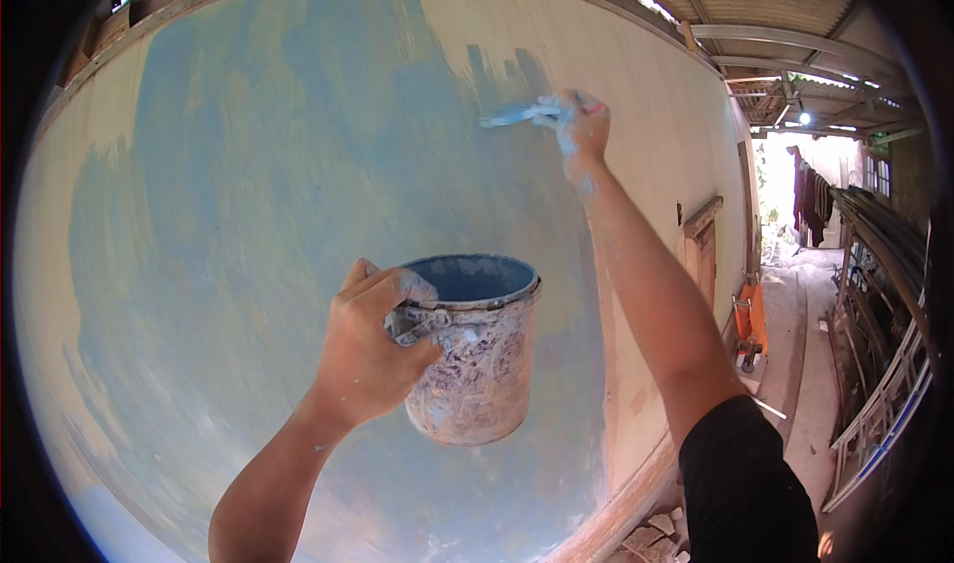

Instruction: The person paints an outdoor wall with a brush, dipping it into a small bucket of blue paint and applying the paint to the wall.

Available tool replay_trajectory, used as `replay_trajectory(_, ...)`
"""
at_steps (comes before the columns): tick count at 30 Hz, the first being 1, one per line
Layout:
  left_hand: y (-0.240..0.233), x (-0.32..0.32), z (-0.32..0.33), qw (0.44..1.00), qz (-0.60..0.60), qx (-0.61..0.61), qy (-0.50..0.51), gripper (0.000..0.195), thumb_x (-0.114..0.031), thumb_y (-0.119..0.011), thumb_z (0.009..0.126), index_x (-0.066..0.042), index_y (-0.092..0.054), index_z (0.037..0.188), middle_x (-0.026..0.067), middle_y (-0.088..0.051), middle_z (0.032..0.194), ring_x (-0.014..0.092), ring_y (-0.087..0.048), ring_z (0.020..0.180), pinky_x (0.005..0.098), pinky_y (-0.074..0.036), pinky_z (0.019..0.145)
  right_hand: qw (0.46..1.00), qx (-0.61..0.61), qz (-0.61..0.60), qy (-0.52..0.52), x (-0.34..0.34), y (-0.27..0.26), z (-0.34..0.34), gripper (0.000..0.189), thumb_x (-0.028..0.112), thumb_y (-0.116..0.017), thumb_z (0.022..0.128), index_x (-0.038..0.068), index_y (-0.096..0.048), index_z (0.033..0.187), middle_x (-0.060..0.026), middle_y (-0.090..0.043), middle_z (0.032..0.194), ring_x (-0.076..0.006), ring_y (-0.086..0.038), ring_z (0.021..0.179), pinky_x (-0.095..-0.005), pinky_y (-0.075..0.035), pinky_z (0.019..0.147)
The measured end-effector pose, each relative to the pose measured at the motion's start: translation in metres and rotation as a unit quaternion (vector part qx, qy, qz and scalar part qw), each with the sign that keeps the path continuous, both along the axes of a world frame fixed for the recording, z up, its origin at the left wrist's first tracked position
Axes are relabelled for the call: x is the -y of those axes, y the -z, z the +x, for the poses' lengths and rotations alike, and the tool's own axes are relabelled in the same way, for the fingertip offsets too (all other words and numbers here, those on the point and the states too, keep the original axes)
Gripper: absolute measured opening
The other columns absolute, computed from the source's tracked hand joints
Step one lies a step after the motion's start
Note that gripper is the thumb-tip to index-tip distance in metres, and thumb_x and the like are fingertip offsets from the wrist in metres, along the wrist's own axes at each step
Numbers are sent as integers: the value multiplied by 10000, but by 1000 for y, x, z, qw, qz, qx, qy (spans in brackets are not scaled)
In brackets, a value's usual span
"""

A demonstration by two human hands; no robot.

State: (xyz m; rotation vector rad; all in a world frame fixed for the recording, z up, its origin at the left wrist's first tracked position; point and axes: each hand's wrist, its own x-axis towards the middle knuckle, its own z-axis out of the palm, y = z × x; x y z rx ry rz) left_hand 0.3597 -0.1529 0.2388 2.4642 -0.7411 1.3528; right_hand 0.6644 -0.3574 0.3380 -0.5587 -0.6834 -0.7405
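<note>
My left hand grips a paint-crusted bucket by its rim, fingers over the edge and thumb outside. Blue paint coats the bucket's inner wall; how much is inside is hidden. Higher up and to the right, my right hand is closed around a paintbrush whose bristles point left, blurred and wet with light blue paint. The brush is at the wall, where uneven blue paint covers a wide area over a cream surface. Paint smears mark both hands.
Cream wall continues right of the blue area to a small wooden frame. An orange object stands farther along the passage. Poles and a ladder-like frame lean at the right. Rubble lies by the wall's foot.
</note>
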Motion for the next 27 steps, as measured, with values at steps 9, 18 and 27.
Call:
replay_trajectory(9,43,-27,-11,996,82,32,12,383,8,-784,552,-39,-658,911,112,-670,908,326,-512,820,424,-451,704,990,-114,-81,16,-7,228,13,168,135,-769,925,83,-632,844,-15,-616,696,-110,-584,577,-294,-514,514)
replay_trajectory(18,66,-65,-86,983,169,12,-70,499,-51,-905,511,-3,-650,936,123,-646,916,336,-553,844,426,-466,733,984,30,-115,-133,-18,145,-124,100,38,-618,927,-31,-672,977,-137,-716,951,-230,-742,777,-350,-621,687)
replay_trajectory(27,65,-89,-171,974,195,8,-111,518,-251,-972,517,-76,-675,903,29,-644,861,255,-568,859,381,-456,733,781,267,-478,-302,-44,90,-213,230,65,-795,865,-15,-747,1074,-127,-741,1020,-210,-730,890,-327,-595,787)
